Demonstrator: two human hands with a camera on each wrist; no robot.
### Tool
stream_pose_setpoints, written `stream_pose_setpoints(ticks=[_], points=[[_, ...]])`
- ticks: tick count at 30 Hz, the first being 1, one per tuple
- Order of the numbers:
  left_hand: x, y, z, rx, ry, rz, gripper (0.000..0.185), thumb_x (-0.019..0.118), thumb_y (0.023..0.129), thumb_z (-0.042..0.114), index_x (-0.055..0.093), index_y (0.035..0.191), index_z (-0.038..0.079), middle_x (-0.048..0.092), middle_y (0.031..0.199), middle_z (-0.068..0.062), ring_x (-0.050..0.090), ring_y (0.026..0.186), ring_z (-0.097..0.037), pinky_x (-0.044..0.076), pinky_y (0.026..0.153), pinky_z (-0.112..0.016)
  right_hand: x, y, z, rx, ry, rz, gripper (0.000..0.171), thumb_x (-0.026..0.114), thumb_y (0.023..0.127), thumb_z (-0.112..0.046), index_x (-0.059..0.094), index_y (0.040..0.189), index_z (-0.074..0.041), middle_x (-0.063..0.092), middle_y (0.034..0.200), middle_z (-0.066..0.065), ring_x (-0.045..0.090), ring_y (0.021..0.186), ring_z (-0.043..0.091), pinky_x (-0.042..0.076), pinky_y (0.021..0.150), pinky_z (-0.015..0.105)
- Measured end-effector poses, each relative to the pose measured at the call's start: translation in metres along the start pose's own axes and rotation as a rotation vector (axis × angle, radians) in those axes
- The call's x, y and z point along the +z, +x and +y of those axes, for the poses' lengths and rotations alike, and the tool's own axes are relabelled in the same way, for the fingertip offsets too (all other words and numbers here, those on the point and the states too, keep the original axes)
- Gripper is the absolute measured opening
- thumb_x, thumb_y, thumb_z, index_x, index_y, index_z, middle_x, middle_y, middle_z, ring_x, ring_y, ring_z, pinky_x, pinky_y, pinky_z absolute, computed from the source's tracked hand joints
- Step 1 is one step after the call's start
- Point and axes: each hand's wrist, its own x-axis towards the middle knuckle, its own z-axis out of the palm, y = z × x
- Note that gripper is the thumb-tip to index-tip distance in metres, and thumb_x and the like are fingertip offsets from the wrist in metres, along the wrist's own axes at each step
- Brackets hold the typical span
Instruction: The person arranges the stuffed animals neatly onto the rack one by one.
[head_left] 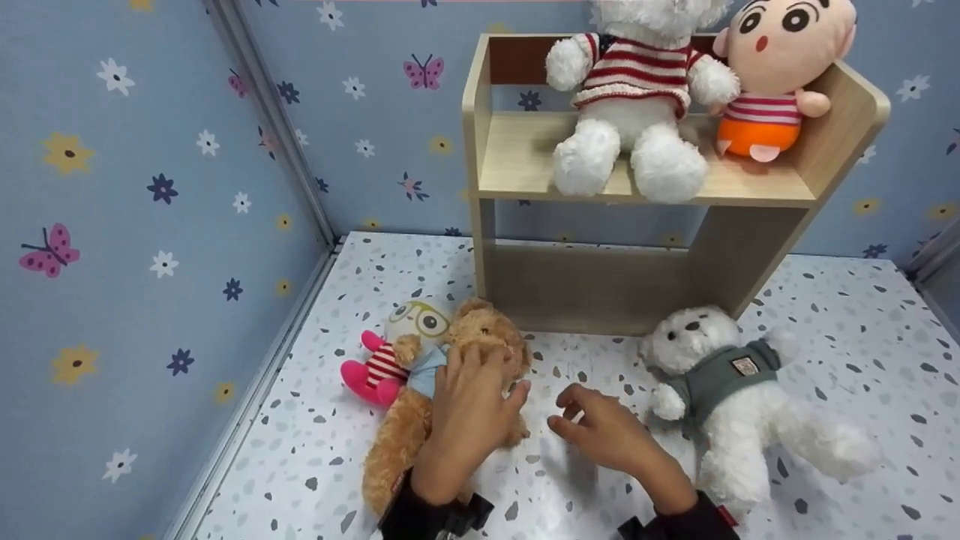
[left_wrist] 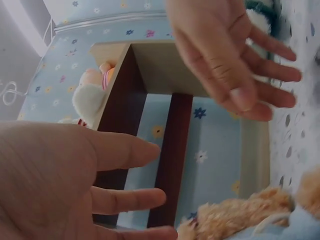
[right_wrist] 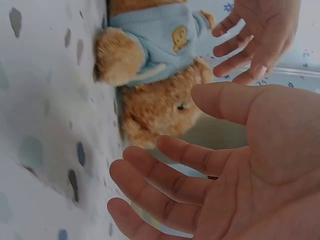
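A brown teddy bear (head_left: pixel 390 450) in a light blue shirt lies on its back on the speckled table (head_left: pixel 585 360). My left hand (head_left: pixel 480 390) hovers over its chest with fingers straight and spread, holding nothing. In the left wrist view that left hand (left_wrist: pixel 125 175) is plainly open, and the bear (left_wrist: pixel 240 220) lies beyond the fingertips. My right hand (head_left: pixel 581 420) hangs open just right of the bear, above the table, also holding nothing. The right wrist view shows the right hand (right_wrist: pixel 190 175) palm up beside the bear (right_wrist: pixel 160 105).
A small doll with glasses (head_left: pixel 394 349) lies against the bear's left side. A white bear in a grey-green shirt (head_left: pixel 731 397) lies at the right. Behind stands a wooden shelf (head_left: pixel 600 285) holding a white bear in a striped sweater (head_left: pixel 637 97) and a cartoon doll (head_left: pixel 772 82). Wallpapered walls close in the left and back.
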Motion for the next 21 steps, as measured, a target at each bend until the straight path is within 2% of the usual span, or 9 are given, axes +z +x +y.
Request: stream_pose_setpoints(ticks=[4, 9, 18, 21], points=[[-0.009, 0.0, -0.008, -0.034, 0.063, 0.039, 0.048, 0.069, 0.082, 0.049, 0.063, 0.117, 0.016, 0.055, 0.125, -0.012, 0.045, 0.117, -0.033, 0.039, 0.096, -0.051, 0.011, 0.002, -0.001, -0.025, -0.025, -0.021, 0.034, 0.06, 0.093, -0.041, 0.058, 0.11, -0.012, 0.067, 0.097, 0.002, 0.064, 0.082, 0.015, 0.049, 0.068, 0.036], [-0.019, 0.002, -0.02, -0.089, 0.07, 0.046, 0.054, 0.07, 0.082, 0.048, 0.06, 0.122, 0.015, 0.05, 0.134, -0.017, 0.039, 0.129, -0.039, 0.024, 0.11, -0.063, 0.023, 0.005, -0.002, -0.043, -0.011, -0.024, 0.036, 0.06, 0.092, -0.039, 0.057, 0.114, -0.011, 0.067, 0.097, 0.003, 0.064, 0.086, 0.018, 0.049, 0.071, 0.038], [-0.031, 0.011, -0.045, -0.191, 0.046, 0.005, 0.061, 0.069, 0.082, 0.049, 0.057, 0.129, 0.012, 0.039, 0.148, -0.02, 0.032, 0.136, -0.042, 0.029, 0.104, -0.067, 0.041, 0.013, -0.005, -0.045, 0.031, -0.001, 0.044, 0.061, 0.092, -0.036, 0.053, 0.125, -0.008, 0.065, 0.097, 0.001, 0.06, 0.079, 0.012, 0.047, 0.068, 0.034], [-0.031, 0.013, -0.052, -0.225, 0.014, -0.028, 0.061, 0.069, 0.083, 0.048, 0.056, 0.131, 0.012, 0.041, 0.145, -0.021, 0.035, 0.133, -0.042, 0.032, 0.102, -0.067, 0.048, 0.016, -0.005, -0.045, 0.054, 0.0, 0.046, 0.061, 0.092, -0.034, 0.053, 0.127, -0.007, 0.063, 0.096, 0.0, 0.057, 0.075, 0.011, 0.045, 0.065, 0.031]])
